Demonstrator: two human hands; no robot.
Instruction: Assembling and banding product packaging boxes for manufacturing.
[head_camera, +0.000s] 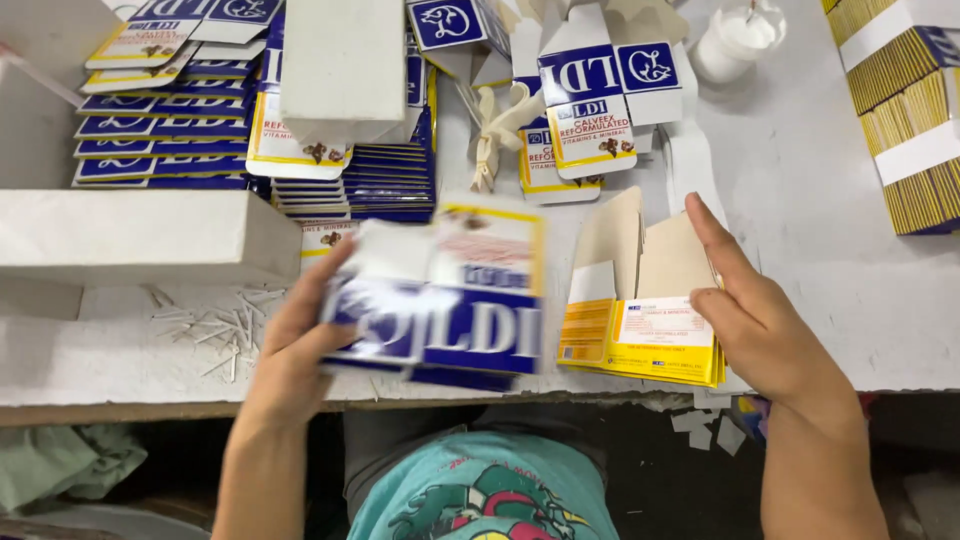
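My left hand (295, 345) grips a blurred blue, white and yellow folded carton (450, 295) just above the table's front edge. My right hand (755, 310) rests with fingers apart against the right side of a small stack of flat yellow and white carton blanks (645, 335), whose brown inner flaps stand up behind. The carton in my left hand sits just left of that stack.
Stacks of flat blue cartons (165, 150) fill the back left, with white blocks (140, 235) lying on them. Folded cartons (590, 110) stand at the back middle, a white pot (735, 40) behind. Banded yellow bundles (905, 110) lie far right. Small white slivers (215, 325) litter the white table (830, 230).
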